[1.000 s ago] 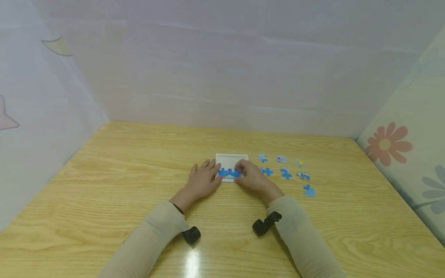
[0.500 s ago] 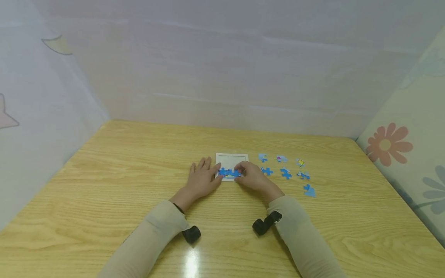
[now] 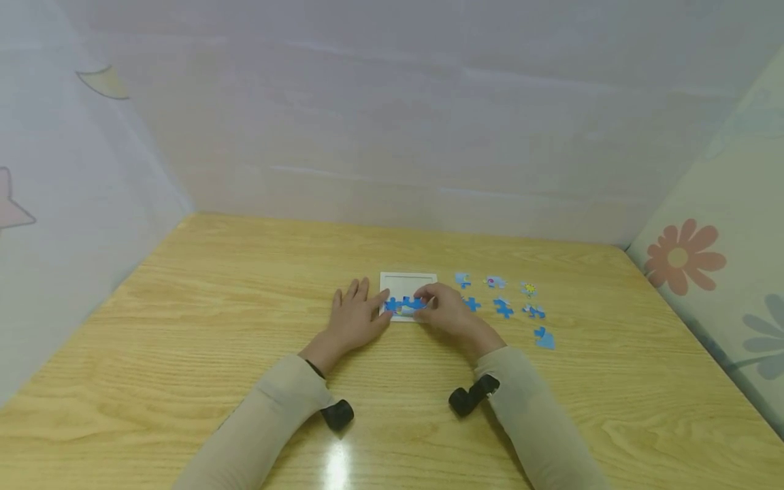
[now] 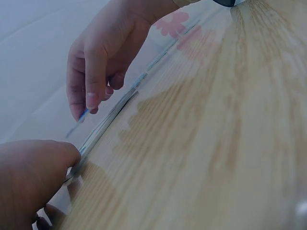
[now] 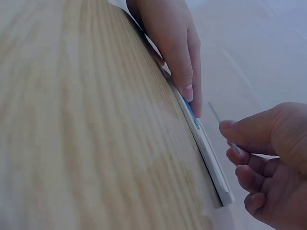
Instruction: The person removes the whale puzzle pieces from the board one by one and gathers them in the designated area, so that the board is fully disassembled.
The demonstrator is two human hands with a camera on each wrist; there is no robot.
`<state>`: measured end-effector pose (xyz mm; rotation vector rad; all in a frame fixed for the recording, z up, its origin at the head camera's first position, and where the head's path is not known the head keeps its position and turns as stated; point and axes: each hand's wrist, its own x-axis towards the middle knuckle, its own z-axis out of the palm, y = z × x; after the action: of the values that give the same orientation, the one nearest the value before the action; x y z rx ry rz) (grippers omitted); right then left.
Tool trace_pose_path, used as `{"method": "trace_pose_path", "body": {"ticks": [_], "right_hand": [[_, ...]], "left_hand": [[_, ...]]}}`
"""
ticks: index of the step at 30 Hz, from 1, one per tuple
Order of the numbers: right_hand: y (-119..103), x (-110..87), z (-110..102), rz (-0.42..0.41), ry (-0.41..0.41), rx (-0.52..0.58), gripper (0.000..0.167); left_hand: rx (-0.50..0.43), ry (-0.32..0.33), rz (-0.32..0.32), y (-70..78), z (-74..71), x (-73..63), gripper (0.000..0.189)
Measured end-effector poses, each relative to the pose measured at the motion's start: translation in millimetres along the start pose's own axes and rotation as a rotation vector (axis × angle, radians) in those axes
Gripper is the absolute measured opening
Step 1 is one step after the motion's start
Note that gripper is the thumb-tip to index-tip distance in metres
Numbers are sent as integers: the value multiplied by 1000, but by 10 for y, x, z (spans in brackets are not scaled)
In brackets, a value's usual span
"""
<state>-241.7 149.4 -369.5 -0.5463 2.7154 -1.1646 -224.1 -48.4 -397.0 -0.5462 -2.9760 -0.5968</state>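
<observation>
A white puzzle tray [image 3: 404, 284] lies on the table in the head view. My left hand [image 3: 352, 320] rests at its left edge, fingers spread, with fingertips on a blue puzzle piece [image 3: 392, 305] lying inside. With thumb and fingertips, my right hand [image 3: 450, 314] pinches another blue puzzle piece [image 3: 413, 303] over the tray's front part. In the right wrist view this held piece [image 5: 214, 111] is tilted and raised off the tray, seen edge-on. The left wrist view also shows it as a thin edge [image 4: 74, 128] below the right fingertips. Part of the tray's right side is hidden by the right hand.
Several loose puzzle pieces lie in rows right of the tray, among them a sun piece [image 3: 529, 288], a blue piece [image 3: 503, 307] and a corner-like piece [image 3: 544, 338]. Cloth walls [image 3: 392, 136] stand behind the wooden table [image 3: 245, 272] and at both sides.
The piece in my right hand has tilted up from the tray, its lower part now looking pale. My right hand has shifted very slightly rightward; my left hand stays nearly in place.
</observation>
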Motion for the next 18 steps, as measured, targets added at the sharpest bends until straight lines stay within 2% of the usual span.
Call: {"method": "trace_pose_path", "body": {"ticks": [9,18], "right_hand": [[-12,-56,-195,-73,6,-26,26],[54,-246,-427,-159,39,-77,30]], "left_hand": [[-2,6,-21,5,-22,5,49],[4,2,-13,8,-14,4,49]]}}
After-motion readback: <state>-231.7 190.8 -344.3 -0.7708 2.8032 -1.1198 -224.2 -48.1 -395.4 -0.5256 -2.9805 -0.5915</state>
